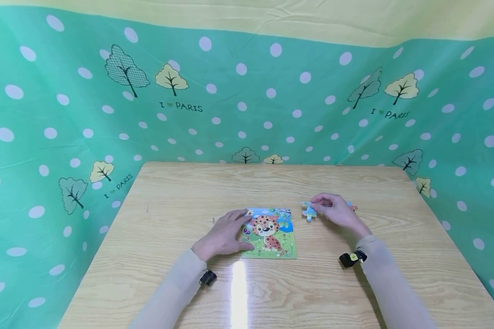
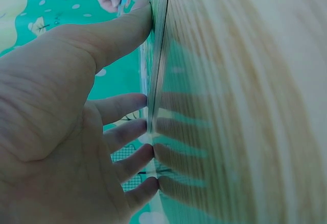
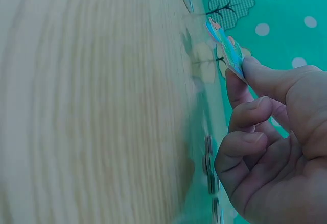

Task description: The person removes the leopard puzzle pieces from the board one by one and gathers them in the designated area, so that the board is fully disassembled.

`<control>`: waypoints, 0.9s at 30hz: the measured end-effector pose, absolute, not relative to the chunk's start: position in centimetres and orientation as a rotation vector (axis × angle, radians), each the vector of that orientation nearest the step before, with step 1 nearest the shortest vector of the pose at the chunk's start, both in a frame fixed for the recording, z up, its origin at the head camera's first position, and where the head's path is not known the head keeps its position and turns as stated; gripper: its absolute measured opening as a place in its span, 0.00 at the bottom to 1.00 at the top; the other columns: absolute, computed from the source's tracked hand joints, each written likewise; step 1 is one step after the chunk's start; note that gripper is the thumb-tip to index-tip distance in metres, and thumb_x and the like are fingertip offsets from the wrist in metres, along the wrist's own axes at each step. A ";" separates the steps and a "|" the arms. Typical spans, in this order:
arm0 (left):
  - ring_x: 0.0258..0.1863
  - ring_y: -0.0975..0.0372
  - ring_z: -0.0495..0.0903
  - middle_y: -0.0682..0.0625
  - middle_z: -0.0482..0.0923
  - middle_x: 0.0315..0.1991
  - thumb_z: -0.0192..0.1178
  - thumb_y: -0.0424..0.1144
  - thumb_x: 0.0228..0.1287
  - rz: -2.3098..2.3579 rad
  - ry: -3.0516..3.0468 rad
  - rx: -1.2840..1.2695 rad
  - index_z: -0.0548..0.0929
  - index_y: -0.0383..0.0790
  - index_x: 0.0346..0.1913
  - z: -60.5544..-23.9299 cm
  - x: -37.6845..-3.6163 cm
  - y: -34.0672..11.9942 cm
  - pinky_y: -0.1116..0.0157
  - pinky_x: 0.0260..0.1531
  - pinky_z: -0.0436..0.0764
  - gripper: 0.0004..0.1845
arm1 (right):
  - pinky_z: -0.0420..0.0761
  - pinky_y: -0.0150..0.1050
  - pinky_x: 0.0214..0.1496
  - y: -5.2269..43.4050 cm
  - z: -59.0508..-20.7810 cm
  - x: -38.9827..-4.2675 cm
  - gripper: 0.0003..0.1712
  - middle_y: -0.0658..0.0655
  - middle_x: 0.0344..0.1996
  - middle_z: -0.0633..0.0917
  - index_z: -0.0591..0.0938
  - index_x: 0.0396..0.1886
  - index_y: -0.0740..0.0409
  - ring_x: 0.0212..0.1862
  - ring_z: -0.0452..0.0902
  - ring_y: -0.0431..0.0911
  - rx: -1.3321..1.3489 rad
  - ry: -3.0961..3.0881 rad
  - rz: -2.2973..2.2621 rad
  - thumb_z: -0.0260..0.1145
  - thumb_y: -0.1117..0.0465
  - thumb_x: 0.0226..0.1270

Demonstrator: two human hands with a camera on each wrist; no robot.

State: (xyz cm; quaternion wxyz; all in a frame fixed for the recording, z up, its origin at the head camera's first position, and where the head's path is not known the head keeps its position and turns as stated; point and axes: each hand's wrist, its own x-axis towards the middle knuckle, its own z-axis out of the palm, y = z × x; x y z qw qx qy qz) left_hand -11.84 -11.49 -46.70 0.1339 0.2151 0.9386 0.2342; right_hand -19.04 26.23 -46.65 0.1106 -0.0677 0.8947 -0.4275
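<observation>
Pale wood-grain table [image 1: 354, 274] carries everything here, with green polka-dot cloth [image 1: 45, 137] printed with trees hung behind it and down both sides. Near the table's middle lies the flat green-bordered puzzle board with a spotted leopard picture [image 1: 271, 233]. The left hand [image 1: 224, 237] lies flat against the board's left edge, fingers straight and spread, thumb along its upper corner; the left wrist view shows the fingertips [image 2: 138, 132] touching the board's rim and gripping nothing. Just right of the board, the right hand [image 1: 337, 212] pinches a small blue-and-yellow jigsaw piece [image 1: 309, 211] between thumb and forefinger, raised slightly off the wood, as the right wrist view shows [image 3: 225, 48].

To do this step well, I judge that the left hand should press the board steady so it cannot slide, while the right turns the piece until its tabs match the open gap, lowers it level and pushes it home with a fingertip rather than forcing a tilted edge.

Several things are hard to read. The open gap is not clearly visible; it seems to be near the board's upper right, where the blue area looks broken, but the head view is too small to be sure. More loose pieces appear to lie under or behind the right hand, with a reddish edge [image 1: 354, 208] showing, yet their number and pictures are hidden. Both wrist views are blurred and skim the tabletop, so the picture on the held piece cannot be made out.
</observation>
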 end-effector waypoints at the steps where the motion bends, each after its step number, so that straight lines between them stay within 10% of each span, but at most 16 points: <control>1: 0.85 0.43 0.56 0.45 0.57 0.86 0.75 0.60 0.61 0.677 2.722 0.623 0.67 0.44 0.82 -46.7 -11.9 -11.5 0.37 0.83 0.57 0.51 | 0.75 0.53 0.57 26.4 -46.7 -19.0 0.20 0.59 0.47 0.89 0.86 0.57 0.56 0.45 0.80 0.46 -0.193 2.640 -1.250 0.69 0.48 0.78; 4: 0.85 0.44 0.56 0.45 0.57 0.86 0.75 0.60 0.61 0.670 2.724 0.621 0.67 0.44 0.82 -46.8 -11.9 -11.5 0.38 0.83 0.57 0.51 | 0.75 0.58 0.55 27.1 -46.6 -18.9 0.21 0.59 0.46 0.89 0.86 0.57 0.55 0.42 0.80 0.48 -0.177 2.647 -1.239 0.68 0.45 0.78; 9: 0.85 0.44 0.55 0.45 0.57 0.86 0.75 0.61 0.60 0.676 2.726 0.620 0.67 0.44 0.82 -46.9 -11.9 -11.5 0.38 0.83 0.57 0.51 | 0.82 0.37 0.36 28.1 -46.4 -18.8 0.21 0.61 0.46 0.88 0.85 0.58 0.57 0.40 0.79 0.46 -0.170 2.645 -1.254 0.67 0.46 0.79; 27: 0.85 0.43 0.56 0.45 0.56 0.86 0.75 0.60 0.62 0.670 2.721 0.630 0.66 0.44 0.82 -46.6 -11.8 -11.5 0.38 0.83 0.57 0.51 | 0.79 0.34 0.33 31.4 -46.3 -18.7 0.27 0.62 0.46 0.87 0.83 0.63 0.60 0.39 0.77 0.44 -0.105 2.684 -1.226 0.65 0.44 0.80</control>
